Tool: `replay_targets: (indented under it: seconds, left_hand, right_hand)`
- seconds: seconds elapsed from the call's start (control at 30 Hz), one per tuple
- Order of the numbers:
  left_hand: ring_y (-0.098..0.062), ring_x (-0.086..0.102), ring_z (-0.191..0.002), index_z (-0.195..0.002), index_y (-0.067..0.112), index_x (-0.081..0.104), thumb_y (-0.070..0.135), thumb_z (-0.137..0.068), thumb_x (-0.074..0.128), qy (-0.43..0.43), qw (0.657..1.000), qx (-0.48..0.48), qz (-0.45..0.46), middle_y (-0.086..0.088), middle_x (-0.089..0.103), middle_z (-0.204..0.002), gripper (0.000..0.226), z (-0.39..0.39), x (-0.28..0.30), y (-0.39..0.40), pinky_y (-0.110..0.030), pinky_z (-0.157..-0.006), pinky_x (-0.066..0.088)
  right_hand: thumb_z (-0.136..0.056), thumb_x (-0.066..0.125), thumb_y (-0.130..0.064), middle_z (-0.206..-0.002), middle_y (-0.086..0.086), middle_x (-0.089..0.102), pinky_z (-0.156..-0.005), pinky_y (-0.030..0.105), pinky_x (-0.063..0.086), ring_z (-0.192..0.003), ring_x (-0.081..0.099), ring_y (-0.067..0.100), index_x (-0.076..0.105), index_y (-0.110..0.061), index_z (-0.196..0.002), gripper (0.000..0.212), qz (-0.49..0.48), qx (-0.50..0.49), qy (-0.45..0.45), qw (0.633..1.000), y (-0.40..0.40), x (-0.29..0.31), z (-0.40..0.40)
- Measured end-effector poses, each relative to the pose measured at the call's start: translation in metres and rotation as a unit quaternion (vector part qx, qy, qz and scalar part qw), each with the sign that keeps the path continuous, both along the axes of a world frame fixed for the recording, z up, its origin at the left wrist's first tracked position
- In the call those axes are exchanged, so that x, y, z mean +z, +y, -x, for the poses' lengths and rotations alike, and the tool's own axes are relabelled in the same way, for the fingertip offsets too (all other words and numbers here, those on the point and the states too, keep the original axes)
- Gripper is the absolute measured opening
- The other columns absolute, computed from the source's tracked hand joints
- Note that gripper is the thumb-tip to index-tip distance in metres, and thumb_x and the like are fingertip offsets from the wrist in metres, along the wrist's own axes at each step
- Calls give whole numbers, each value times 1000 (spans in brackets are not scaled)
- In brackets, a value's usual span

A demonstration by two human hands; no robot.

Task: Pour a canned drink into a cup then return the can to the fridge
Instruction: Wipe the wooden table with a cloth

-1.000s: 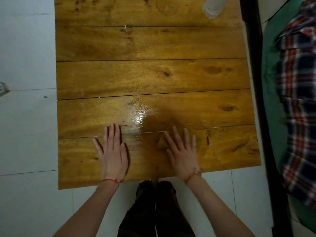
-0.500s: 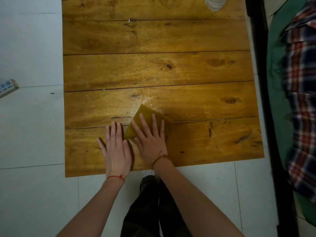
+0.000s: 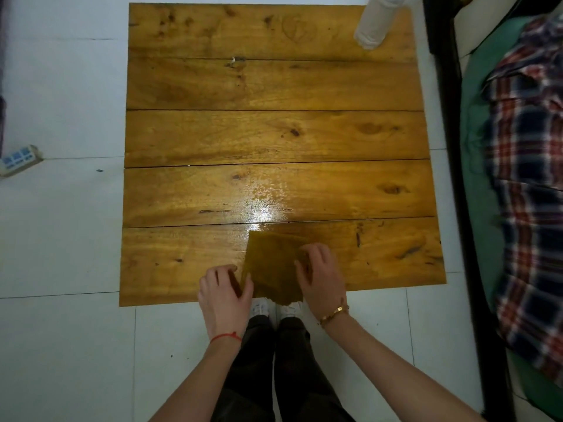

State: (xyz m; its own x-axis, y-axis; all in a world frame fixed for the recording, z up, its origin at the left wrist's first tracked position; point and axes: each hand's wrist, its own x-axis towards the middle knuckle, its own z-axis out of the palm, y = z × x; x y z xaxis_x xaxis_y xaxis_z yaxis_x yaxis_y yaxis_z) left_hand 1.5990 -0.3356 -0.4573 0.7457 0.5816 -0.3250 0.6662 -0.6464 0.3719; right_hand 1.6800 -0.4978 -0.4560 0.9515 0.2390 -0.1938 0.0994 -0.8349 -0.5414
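A brownish-yellow cloth point(image 3: 271, 266) lies on the near edge of the wooden table point(image 3: 274, 132), its lower corner hanging over the edge. My left hand point(image 3: 224, 292) pinches the cloth's left edge with curled fingers. My right hand point(image 3: 320, 275) grips its right side. Just beyond the cloth a wet, shiny patch point(image 3: 265, 205) glistens on the planks. A tall white cup point(image 3: 376, 21) stands at the table's far right corner. No can and no fridge are in sight.
White floor tiles surround the table. A power strip point(image 3: 19, 158) lies on the floor at the left. Close along the table's right side runs a dark bed frame point(image 3: 454, 178) with green bedding and a plaid cloth point(image 3: 527, 178). My legs and white shoes point(image 3: 275, 309) stand at the near edge.
My right hand slid the cloth across the wet planks and back toward the near edge. My left hand lifted from lying flat and took hold of the cloth's left edge.
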Motion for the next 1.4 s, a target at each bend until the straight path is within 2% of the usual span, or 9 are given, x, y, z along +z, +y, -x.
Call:
replay_targets:
  seconds: [0.13, 0.37, 0.5, 0.63, 0.77, 0.87, 0.93, 1.03, 1.4]
  left_hand:
    - [-21, 48, -96, -97, 19, 58, 46, -83, 67, 32, 997, 61, 45, 1, 53, -97, 32, -9, 1, -8, -36, -85, 43]
    - [-24, 53, -96, -78, 21, 57, 36, -81, 73, 93, 984, 117, 96, -2, 58, -94, 22, -30, 3, -5, -36, -81, 48]
    - [-14, 55, -72, -71, 23, 50, 21, -82, 73, 81, 970, 135, 182, 6, 56, -74, 26, -33, 7, -4, -21, -55, 37]
    - [-14, 55, -75, -80, 18, 55, 15, -80, 76, 75, 961, 159, 214, 5, 56, -77, 21, -34, 11, 0, -20, -60, 41]
    - [-23, 64, -98, -109, 10, 66, 23, -74, 82, 159, 909, 208, 324, -5, 66, -101, 41, -38, 10, 13, -34, -90, 54]
    - [-19, 64, -81, -105, 4, 67, 18, -82, 75, 179, 851, 236, 433, -10, 68, -96, 28, -44, 22, 22, -24, -66, 56]
    - [-15, 57, -63, -90, 5, 65, 11, -88, 67, 175, 812, 258, 494, -10, 64, -82, 6, -52, 37, 28, -18, -50, 47]
    - [-11, 63, -52, -90, 7, 65, 6, -91, 62, 133, 764, 284, 564, -9, 69, -72, 3, -68, 56, 42, -18, -46, 51]
    - [-13, 53, -68, -117, 15, 57, 12, -94, 58, -18, 781, 248, 573, -5, 63, -88, 23, -204, 82, 171, -14, -40, 39]
  right_hand:
    - [-88, 66, -29, -100, 2, 58, -77, 31, 53, -94, 60, 19, 52, -13, -104, 27, -50, -271, 230, 933, 5, 9, 8]
    - [-85, 70, -31, -97, 2, 55, -72, 29, 46, -85, 54, 16, 51, -9, -110, 38, -36, -311, 343, 886, 27, 15, 11]
    - [-86, 67, -25, -99, 7, 65, -70, 28, 45, -83, 56, 19, 63, -6, -99, 24, -6, -283, 372, 884, 33, 14, 3]
    - [-86, 63, -21, -93, 5, 55, -68, 27, 40, -83, 50, 18, 53, -12, -89, 15, -71, -264, 365, 890, 29, 22, 2]
    - [-89, 62, -18, -102, 5, 53, -73, 26, 44, -91, 49, 18, 50, -11, -103, 19, -152, -321, 414, 838, 18, 28, 3]
    - [-87, 65, -16, -113, 11, 55, -84, 36, 48, -98, 51, 24, 54, -4, -119, 36, -194, -385, 475, 767, 12, 28, -5]
    - [-85, 68, -13, -110, 12, 55, -88, 42, 50, -101, 52, 29, 57, -4, -107, 26, -220, -416, 503, 725, 14, 31, -13]
    - [-76, 75, -14, -116, 14, 57, -94, 58, 49, -109, 54, 36, 57, -10, -108, 37, -269, -443, 529, 672, 27, 39, -32]
    - [-78, 69, -18, -121, 14, 62, -77, 42, 53, -109, 60, 34, 66, -20, -100, 22, -356, -346, 484, 720, 170, 63, -201]
